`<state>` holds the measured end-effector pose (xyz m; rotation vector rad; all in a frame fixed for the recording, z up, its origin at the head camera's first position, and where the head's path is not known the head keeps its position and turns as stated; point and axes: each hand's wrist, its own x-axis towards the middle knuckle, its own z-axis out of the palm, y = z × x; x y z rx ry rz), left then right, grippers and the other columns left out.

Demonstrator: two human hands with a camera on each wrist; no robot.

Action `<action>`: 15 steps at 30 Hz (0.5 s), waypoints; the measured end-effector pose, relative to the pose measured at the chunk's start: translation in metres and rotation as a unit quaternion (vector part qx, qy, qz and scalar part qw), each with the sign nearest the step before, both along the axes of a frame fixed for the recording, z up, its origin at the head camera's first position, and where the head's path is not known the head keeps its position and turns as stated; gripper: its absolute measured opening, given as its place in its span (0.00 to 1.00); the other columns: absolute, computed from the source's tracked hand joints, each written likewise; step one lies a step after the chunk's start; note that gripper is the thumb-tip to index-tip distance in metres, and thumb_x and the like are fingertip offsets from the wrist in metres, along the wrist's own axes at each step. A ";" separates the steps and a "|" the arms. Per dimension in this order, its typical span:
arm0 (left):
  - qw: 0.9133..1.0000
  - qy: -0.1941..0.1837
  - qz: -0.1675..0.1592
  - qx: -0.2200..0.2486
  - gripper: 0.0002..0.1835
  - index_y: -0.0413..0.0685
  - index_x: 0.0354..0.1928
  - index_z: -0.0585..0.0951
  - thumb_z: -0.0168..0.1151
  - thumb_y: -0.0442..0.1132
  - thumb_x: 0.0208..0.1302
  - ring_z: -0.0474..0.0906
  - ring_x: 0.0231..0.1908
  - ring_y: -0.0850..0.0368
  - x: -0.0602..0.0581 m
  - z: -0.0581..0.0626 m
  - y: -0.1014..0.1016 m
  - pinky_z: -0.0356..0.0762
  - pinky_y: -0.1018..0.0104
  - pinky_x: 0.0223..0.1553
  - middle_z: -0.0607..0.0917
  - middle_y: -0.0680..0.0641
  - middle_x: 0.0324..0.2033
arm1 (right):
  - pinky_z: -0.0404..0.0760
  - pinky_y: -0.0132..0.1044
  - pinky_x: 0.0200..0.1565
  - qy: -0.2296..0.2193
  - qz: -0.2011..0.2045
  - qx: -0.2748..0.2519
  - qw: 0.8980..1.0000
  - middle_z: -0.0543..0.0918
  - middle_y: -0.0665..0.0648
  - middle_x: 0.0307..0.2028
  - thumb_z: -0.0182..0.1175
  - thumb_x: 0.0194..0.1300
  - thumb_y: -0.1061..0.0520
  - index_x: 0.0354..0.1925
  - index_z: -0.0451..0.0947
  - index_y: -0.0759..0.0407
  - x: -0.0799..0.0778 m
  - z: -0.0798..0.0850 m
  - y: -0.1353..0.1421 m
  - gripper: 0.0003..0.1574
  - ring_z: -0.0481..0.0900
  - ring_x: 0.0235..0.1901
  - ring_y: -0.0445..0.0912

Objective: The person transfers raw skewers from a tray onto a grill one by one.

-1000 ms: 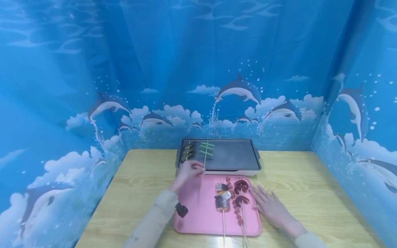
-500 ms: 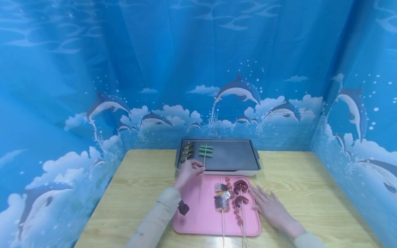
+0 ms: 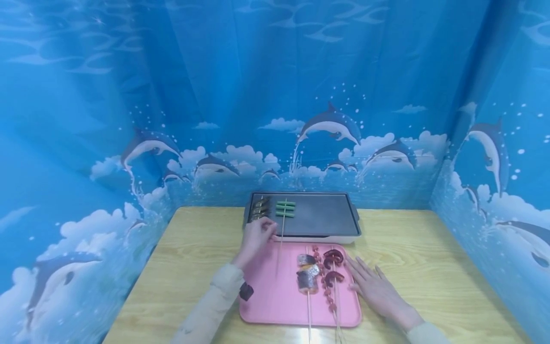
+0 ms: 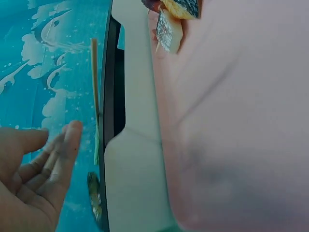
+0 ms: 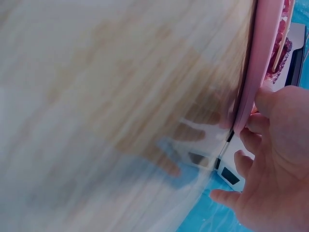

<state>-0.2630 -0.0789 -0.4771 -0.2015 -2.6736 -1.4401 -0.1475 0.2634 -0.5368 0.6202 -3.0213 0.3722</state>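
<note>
Beside the stick of a skewer of green pieces point(image 3: 285, 214), my left hand point(image 3: 255, 239) has its thumb and fingers apart, holding nothing. That skewer lies on the dark griddle point(image 3: 322, 217), its stick reaching over the near edge above the pink tray point(image 3: 275, 308). In the left wrist view the stick point(image 4: 94, 72) is clear of the fingertips. A skewer of dark, mussel-like pieces point(image 3: 260, 206) is at the griddle's left end, partly behind my left hand. My right hand point(image 3: 380, 291) rests at the tray's right rim, fingers spread; the right wrist view shows it against the rim point(image 5: 258, 63).
On the tray's right side lie a skewer of silver-skinned fish chunks point(image 3: 307, 282), a skewer of small red pieces point(image 3: 329, 294) and one of dark red curled pieces point(image 3: 334, 278). Their sticks overhang the near rim. A blue dolphin-print curtain point(image 3: 275, 95) surrounds the wooden table point(image 3: 193, 248).
The green skewer has come down onto the griddle and swung slightly left. My left hand has let go of its stick and drawn a little left. My right hand has stayed put.
</note>
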 end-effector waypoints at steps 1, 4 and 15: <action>1.000 0.009 0.000 0.004 0.11 0.41 0.45 0.85 0.60 0.42 0.74 0.87 0.27 0.56 0.001 0.001 -0.003 0.85 0.69 0.27 0.88 0.48 0.28 | 0.55 0.72 0.70 0.000 0.001 -0.001 1.000 0.59 0.60 0.77 0.53 0.78 0.46 0.76 0.60 0.59 0.000 0.000 0.000 0.37 0.56 0.75 0.62; 1.000 0.024 0.005 0.013 0.10 0.43 0.46 0.85 0.58 0.41 0.76 0.87 0.30 0.57 0.006 0.001 -0.011 0.86 0.69 0.30 0.89 0.47 0.32 | 0.55 0.73 0.69 0.002 0.002 0.000 1.000 0.59 0.60 0.77 0.53 0.77 0.47 0.76 0.60 0.60 0.000 -0.001 0.000 0.37 0.56 0.75 0.63; 0.996 0.074 0.030 0.024 0.11 0.44 0.48 0.85 0.56 0.41 0.77 0.87 0.41 0.51 0.031 -0.007 -0.044 0.88 0.60 0.42 0.89 0.46 0.40 | 0.55 0.73 0.69 0.006 0.004 0.009 1.000 0.60 0.60 0.76 0.53 0.77 0.46 0.76 0.61 0.60 -0.002 -0.002 0.001 0.36 0.57 0.75 0.63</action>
